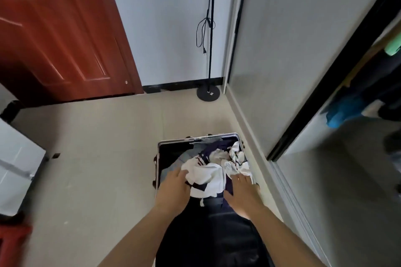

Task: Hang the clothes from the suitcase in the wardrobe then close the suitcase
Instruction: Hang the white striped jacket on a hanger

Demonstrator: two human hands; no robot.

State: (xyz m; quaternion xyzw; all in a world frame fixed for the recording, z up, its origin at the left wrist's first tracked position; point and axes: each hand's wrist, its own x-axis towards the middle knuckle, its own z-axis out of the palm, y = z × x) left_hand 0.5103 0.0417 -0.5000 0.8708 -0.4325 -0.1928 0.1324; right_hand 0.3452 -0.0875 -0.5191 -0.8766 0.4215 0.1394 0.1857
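Observation:
An open suitcase (171, 142) with a silver rim lies on the floor below me, next to the wardrobe. It holds a heap of clothes: a white garment with dark trim (209, 178), crumpled white cloth (236, 158) and grey-blue fabric (188, 154). My left hand (174, 188) lies on the left edge of the white garment, fingers stretched forward. My right hand (243, 191) rests with straight fingers on the white cloth at the right side. The near part of the suitcase is hidden by my dark clothing.
The wardrobe (303, 60) with grey sliding doors stands on the right; its open section (368, 97) shows hanging dark clothes and a blue item. A floor lamp base (208, 92) with its pole stands in the far corner. A red-brown door (54, 34) is at far left.

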